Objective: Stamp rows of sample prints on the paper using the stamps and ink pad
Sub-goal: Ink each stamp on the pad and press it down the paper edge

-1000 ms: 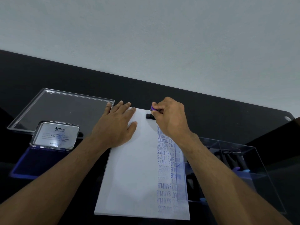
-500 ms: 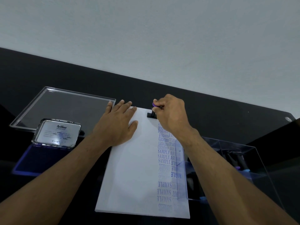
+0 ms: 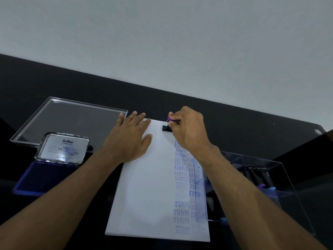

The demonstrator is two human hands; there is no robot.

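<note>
A white sheet of paper (image 3: 149, 186) lies on the black table, with columns of blue stamped words down its right side. My right hand (image 3: 187, 130) grips a stamp (image 3: 166, 127) with a purple knob and a black base, pressed on the paper's far edge. My left hand (image 3: 129, 139) lies flat on the paper's far left corner, fingers straight. The open blue ink pad (image 3: 45, 179) sits at the left, its silver Artline lid (image 3: 62, 148) tilted up behind it.
A clear plastic lid (image 3: 68, 123) lies flat at the far left behind the ink pad. A clear plastic box (image 3: 266, 188) holding several more stamps stands to the right of the paper, under my right forearm. A pale wall rises behind the table.
The stamp and my right hand shifted slightly toward the paper's far edge, then stayed pressed there. My left hand kept its place on the paper.
</note>
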